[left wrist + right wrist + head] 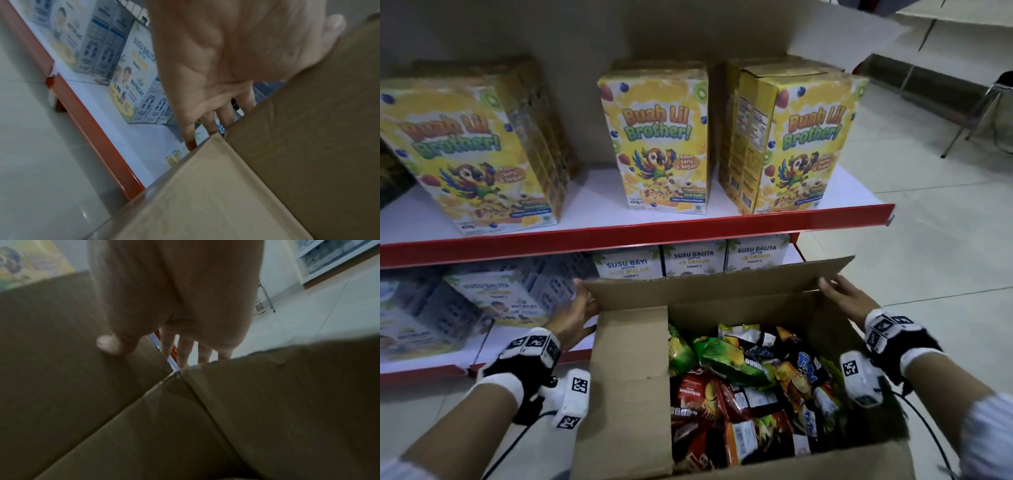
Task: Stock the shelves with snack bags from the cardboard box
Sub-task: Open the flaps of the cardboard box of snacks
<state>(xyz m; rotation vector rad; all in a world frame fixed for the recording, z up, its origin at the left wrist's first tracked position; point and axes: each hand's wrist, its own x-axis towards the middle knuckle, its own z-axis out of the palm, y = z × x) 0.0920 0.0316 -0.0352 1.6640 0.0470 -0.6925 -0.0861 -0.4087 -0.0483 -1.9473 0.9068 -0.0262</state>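
An open cardboard box (630,394) stands in front of me, filled with several coloured snack bags (750,383). Its far flap (715,287) stands upright. My left hand (582,308) holds the flap's left end, and in the left wrist view the left hand (216,65) has its thumb on the inner face of the flap (318,129) and its fingers behind. My right hand (842,294) holds the right end. The right wrist view shows the right hand (179,296) the same way, thumb on the flap (51,337), fingers over its edge.
The upper shelf (599,192) carries yellow cereal boxes (657,137) with gaps between them. The lower shelf (524,337) holds white milk-powder boxes (693,258) just behind the carton. Tiled floor (928,240) spreads to the right, with a metal chair (983,113) at the far right.
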